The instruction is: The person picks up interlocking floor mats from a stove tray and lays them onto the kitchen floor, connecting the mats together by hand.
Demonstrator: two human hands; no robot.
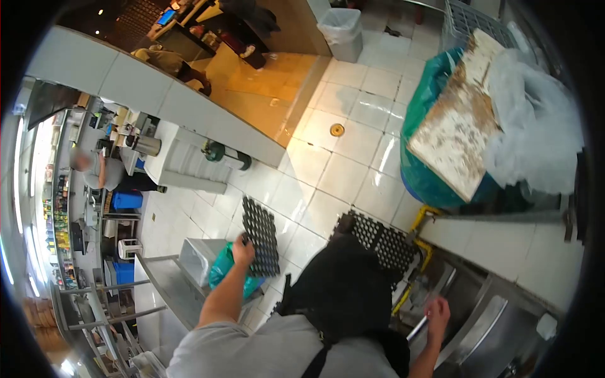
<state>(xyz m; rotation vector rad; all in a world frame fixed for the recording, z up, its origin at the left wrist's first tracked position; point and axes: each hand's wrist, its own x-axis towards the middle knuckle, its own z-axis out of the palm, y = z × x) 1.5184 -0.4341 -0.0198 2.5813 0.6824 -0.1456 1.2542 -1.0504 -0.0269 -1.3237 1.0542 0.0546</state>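
Observation:
My left hand (243, 250) is closed on the near edge of a black perforated rubber mat (260, 234). The mat hangs tilted over the tiles, beside a grey bin with a green bag (220, 268). On the other side, my right hand (437, 313) is held out with loosely bent fingers and nothing in it. It is above a stainless steel unit (482, 327), apparently without touching it. Another black perforated mat (378, 242) lies on the floor past my dark apron (343, 283), which covers part of it.
A large green-bagged bin (413, 145) stands at right under a stained white board (460, 120) and clear plastic. Yellow pipe (423, 220) runs near the floor mat. A green cylinder (227, 154) lies by the wall. A co-worker (110, 173) stands far left. White tiles (340, 170) look shiny.

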